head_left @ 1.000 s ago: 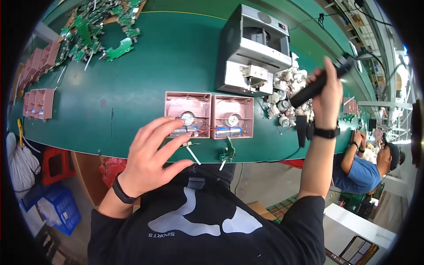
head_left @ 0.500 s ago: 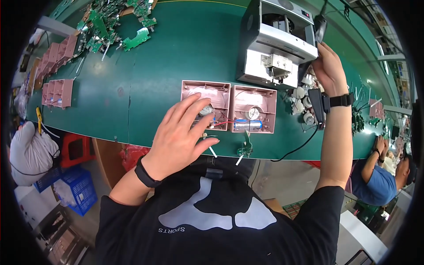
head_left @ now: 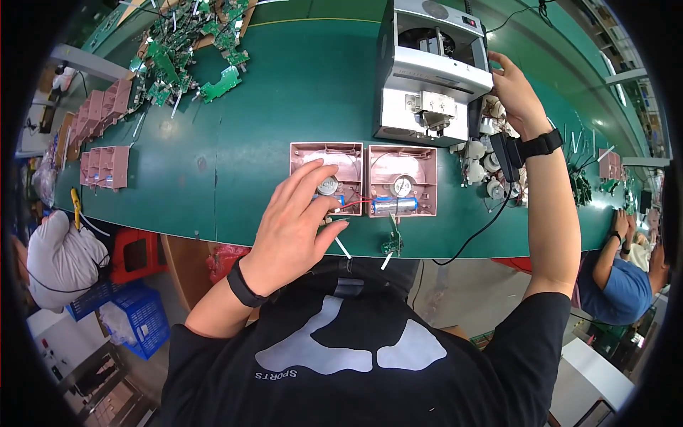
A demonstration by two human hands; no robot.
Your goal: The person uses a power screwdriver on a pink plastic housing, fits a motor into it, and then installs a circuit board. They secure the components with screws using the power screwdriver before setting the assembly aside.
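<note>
My left hand (head_left: 290,224) lies over the left pink plastic housing (head_left: 365,151), fingers spread, thumb out to the right. It partly covers a round metal part (head_left: 328,186) and a blue battery inside. Beside it stands a second pink housing (head_left: 432,165) with a round silver part (head_left: 401,186) and a blue cylindrical battery (head_left: 395,206). Red wires run between the two housings. My right hand (head_left: 521,99) reaches to the right side of a grey-and-black machine (head_left: 437,75), fingers stretched against its edge; some fingertips are hidden.
A small green circuit board (head_left: 391,245) lies at the table's front edge. Circuit boards (head_left: 174,67) are heaped at the far left, above more pink housings (head_left: 104,169). White round parts (head_left: 473,160) crowd right of the machine. A black cable (head_left: 484,231) hangs from my right wrist device. Other people sit at both sides.
The machine appears shifted a little left, with my right hand moving left and farther away along its side. My left hand stays over the left housing. The whole view has turned slightly.
</note>
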